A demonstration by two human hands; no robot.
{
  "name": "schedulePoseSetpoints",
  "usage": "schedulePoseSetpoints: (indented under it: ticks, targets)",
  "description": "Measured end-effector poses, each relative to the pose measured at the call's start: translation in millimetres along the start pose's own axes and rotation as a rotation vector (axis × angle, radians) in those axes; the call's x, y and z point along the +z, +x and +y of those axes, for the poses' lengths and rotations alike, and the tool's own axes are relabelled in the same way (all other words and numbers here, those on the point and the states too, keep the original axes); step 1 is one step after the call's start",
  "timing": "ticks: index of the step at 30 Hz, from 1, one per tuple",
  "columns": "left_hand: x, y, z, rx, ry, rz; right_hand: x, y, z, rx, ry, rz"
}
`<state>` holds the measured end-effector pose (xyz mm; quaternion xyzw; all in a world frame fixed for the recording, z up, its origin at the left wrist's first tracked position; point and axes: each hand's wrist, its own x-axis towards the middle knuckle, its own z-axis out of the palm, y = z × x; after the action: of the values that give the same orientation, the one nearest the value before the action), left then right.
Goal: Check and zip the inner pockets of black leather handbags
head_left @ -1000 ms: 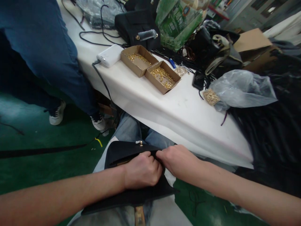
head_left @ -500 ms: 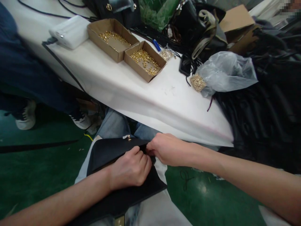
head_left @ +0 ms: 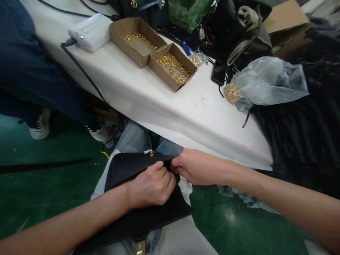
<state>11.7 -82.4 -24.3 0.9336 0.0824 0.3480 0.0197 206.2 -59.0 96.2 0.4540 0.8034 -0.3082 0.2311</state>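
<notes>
A black leather bag (head_left: 132, 168) with a small gold clasp lies across my lap, below the table edge. My left hand (head_left: 152, 186) is closed in a fist on the bag's upper right edge. My right hand (head_left: 195, 166) is closed too and pinches the same edge from the right, knuckle to knuckle with the left. What the fingertips hold besides the bag is hidden.
A white table (head_left: 170, 102) carries two open cardboard boxes (head_left: 172, 67) of small gold fittings, a white power unit (head_left: 90, 32) with a black cable, a plastic bag (head_left: 265, 83) of gold parts and black straps (head_left: 300, 131). A person in dark blue trousers (head_left: 26, 63) stands at the left.
The view has shifted down and slightly sideways over the table. Both hands have stayed clenched together on the bag's edge, with small finger movements only.
</notes>
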Motion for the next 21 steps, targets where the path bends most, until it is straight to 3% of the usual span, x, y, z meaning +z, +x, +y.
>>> schedulePoseSetpoints:
  ticks: [5,10,21]
  targets:
    - [3.1,0.9,2.2,0.002,-0.032,-0.018,3.0,-0.1,0.1,-0.035,0.048,0.027]
    - [2.5,1.7,0.2,0.001,-0.018,-0.048,5.8,2.3,-0.9,0.047,0.043,0.078]
    - [1.2,3.1,-1.6,-0.003,-0.041,-0.036,-4.9,2.2,3.0,-0.02,0.083,-0.045]
